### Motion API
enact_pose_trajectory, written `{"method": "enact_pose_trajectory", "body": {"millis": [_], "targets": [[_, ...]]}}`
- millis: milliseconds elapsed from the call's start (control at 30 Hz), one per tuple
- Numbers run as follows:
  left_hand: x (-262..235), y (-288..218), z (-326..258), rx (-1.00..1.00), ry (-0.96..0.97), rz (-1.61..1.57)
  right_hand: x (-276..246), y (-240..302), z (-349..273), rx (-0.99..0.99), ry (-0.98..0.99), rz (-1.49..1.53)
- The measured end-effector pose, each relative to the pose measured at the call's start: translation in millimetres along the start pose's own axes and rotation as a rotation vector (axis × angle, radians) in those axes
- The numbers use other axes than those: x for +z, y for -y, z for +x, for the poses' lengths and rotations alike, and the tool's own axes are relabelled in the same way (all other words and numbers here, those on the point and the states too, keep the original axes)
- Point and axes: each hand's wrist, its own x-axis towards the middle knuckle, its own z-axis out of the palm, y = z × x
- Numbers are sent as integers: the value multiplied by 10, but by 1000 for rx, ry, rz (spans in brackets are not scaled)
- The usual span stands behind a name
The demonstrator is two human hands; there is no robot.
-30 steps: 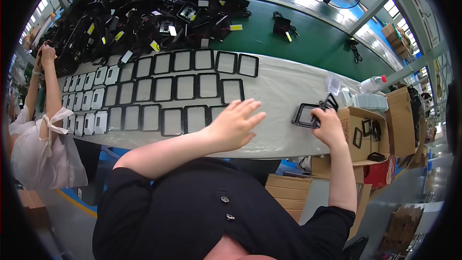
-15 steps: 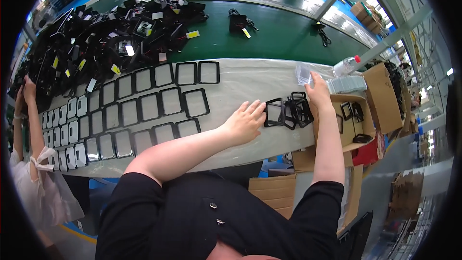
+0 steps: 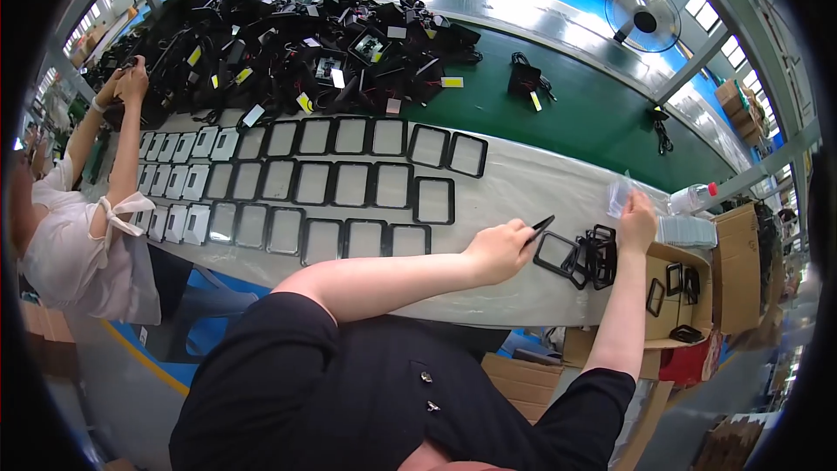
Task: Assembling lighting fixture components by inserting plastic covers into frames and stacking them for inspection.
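Observation:
My left hand point(image 3: 500, 253) is closed on a black rectangular frame point(image 3: 542, 227), held tilted above the table. Just right of it lies a loose pile of similar black frames point(image 3: 600, 255), one of them flat at the pile's left side. My right hand point(image 3: 638, 223) is farther right, fingers pinched on a thin clear plastic sheet point(image 3: 626, 188) at a small stack of such sheets. Rows of black frames with clear panes point(image 3: 351, 183) cover the table to the left, and silvery-white pieces point(image 3: 196, 181) lie at their far left end.
An open cardboard box point(image 3: 671, 331) with a few black frames stands right of my right forearm. Behind it are a stack of pale sheets point(image 3: 687, 231) and a red-capped bottle point(image 3: 693, 198). Black cabled devices point(image 3: 349, 52) heap up on the green surface. A co-worker point(image 3: 91, 227) works at left.
My left hand, earlier spread beside the loose frames, now grips one and lifts it. My right hand has closed on a clear sheet. The whole view has shifted, showing more of the left side.

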Motion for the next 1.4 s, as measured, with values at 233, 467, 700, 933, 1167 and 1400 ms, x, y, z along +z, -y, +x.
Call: {"method": "enact_pose_trajectory", "body": {"millis": [233,467,700,933,1167,1400], "targets": [[-576,-57,-454,303,120,740,-998,703,-445,418,54,987],[-826,-59,-400,149,620,418,-1203,1263,-1293,542,123,1340],[-761,198,-306,193,504,136,-1180,1522,-1705,661,127,1377],[-1036,-187,-563,282,121,-112,-1445,2083,-1488,-174,-156,738],[-1382,-392,-803,403,-25,-210,-1716,2271,-1353,95,-31,1290],[-1471,-478,-899,551,-142,-82,-1928,2386,-1140,553,518,1940]]}}
